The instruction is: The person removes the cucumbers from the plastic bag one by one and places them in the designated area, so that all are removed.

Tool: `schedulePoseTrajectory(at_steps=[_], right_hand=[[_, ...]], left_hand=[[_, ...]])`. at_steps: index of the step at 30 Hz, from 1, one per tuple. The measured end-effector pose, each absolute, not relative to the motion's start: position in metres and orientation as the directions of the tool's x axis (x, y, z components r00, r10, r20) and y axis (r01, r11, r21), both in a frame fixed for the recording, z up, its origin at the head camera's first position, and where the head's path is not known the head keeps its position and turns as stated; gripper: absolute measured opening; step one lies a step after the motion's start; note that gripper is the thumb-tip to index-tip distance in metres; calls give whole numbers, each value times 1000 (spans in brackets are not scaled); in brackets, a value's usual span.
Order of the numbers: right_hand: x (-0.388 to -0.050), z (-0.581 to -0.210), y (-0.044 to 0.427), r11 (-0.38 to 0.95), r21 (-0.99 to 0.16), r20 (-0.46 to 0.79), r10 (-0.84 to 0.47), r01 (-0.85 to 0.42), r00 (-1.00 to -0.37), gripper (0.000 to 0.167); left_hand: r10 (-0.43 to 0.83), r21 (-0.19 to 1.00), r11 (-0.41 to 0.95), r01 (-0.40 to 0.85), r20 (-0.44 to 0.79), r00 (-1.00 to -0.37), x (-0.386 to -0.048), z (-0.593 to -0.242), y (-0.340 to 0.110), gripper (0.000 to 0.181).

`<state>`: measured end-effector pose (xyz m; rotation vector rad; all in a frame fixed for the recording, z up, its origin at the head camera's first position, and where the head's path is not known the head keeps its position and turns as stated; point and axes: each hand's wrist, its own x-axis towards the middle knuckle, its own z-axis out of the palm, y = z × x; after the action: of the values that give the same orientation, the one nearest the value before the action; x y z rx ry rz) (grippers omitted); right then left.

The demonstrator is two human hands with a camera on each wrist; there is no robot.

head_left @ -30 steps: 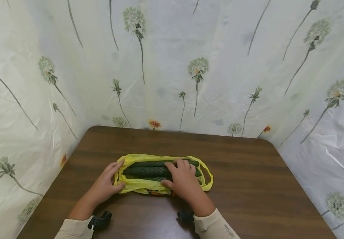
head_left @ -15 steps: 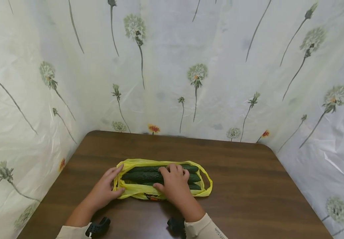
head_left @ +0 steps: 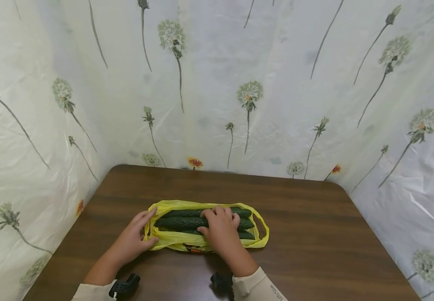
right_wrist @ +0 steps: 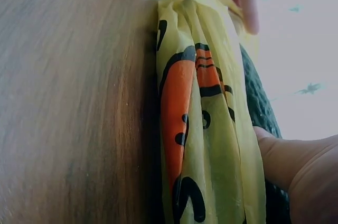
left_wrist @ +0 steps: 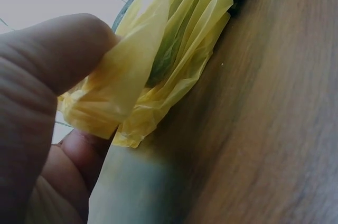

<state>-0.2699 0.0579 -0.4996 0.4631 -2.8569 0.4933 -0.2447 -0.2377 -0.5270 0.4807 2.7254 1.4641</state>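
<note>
A yellow plastic bag (head_left: 171, 239) lies on the table, its opening upward, with several dark green cucumbers (head_left: 181, 222) side by side inside. The left hand (head_left: 132, 236) holds the bag's left end between thumb and fingers; in the left wrist view the thumb presses on the thin yellow plastic (left_wrist: 121, 76). Over the middle of the cucumbers lies the right hand (head_left: 223, 232), its fingers curled round the middle one. The right wrist view shows its thumb against a bumpy cucumber (right_wrist: 259, 97) beside the bag's printed side (right_wrist: 216, 139).
The brown wooden table (head_left: 314, 234) extends around the bag on all sides. Behind it and at both sides hangs a pale sheet (head_left: 209, 83) printed with dandelions. Black straps with devices are on both wrists.
The right hand has shifted a little left along the cucumbers, uncovering more of their right ends. The left hand has stayed at the bag's left end. The head view has tilted slightly.
</note>
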Motion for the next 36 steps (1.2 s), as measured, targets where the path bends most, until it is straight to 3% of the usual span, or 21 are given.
schedulePoseTrajectory(at_steps=[12,36], right_hand=[[-273,-498,64,875,-318,233,-301,-365,-925,34],[-270,-490,80,858,-268,340,-340,-437,-877,36]], left_hand=[[269,823,501,267,145,-952,-246,-528,-236,91],[260,843,472,257,145,-955,-245,-530,-236,91]])
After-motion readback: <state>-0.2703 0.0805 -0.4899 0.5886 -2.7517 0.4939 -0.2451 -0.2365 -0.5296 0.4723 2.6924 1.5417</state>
